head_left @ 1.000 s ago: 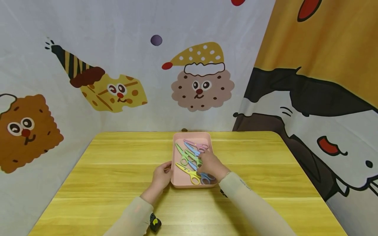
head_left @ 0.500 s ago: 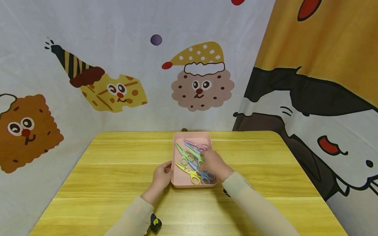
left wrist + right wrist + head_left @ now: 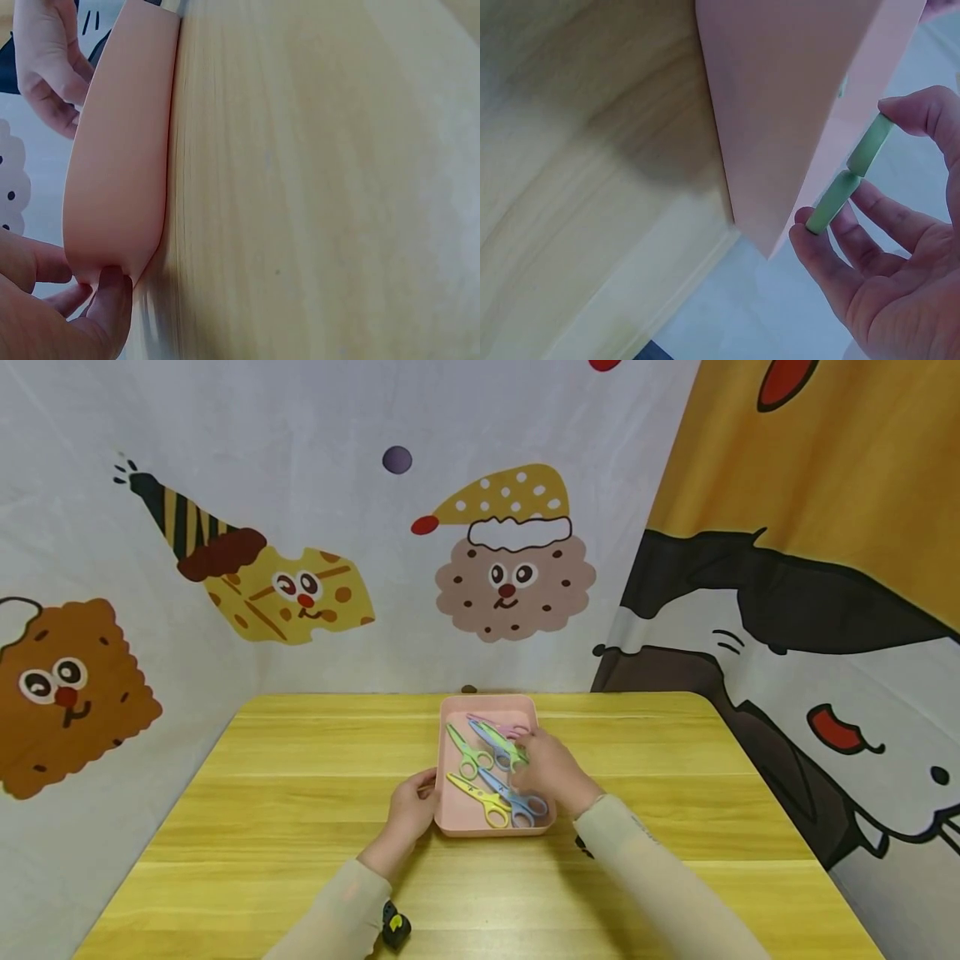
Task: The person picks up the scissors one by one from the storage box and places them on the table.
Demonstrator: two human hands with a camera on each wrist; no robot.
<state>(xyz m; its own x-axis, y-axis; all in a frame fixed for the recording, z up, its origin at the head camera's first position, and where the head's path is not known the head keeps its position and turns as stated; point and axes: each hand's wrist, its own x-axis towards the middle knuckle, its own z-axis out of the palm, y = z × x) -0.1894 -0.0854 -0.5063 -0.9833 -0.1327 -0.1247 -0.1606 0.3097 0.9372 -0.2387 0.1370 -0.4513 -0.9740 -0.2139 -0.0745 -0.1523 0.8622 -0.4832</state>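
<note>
A pink tray (image 3: 487, 832) holds several pairs of scissors. My left hand (image 3: 411, 806) grips its near-left side, the thumb (image 3: 111, 300) on the outer wall. My right hand (image 3: 557, 770) pinches a pair of green scissors (image 3: 518, 758) by its handle loops, thumb on one loop and fingers on the other; the right wrist view shows the green loops (image 3: 835, 199) edge-on beside the tray rim. The held blades overlap blue scissors (image 3: 489, 745). Around them lie pink scissors (image 3: 497, 725), another green pair (image 3: 471, 760), yellow scissors (image 3: 483, 797) and another blue pair (image 3: 512, 796).
The tray stands on a wood-grain table (image 3: 315, 760), near its far edge. Behind it hangs a white curtain (image 3: 390, 652) with cartoon prints. A small black device (image 3: 396, 927) sits at my left wrist.
My right hand has shifted slightly right and up, sliding the green scissors away from the other green pair and over the upper blue ones. My left hand and the tray have stayed put.
</note>
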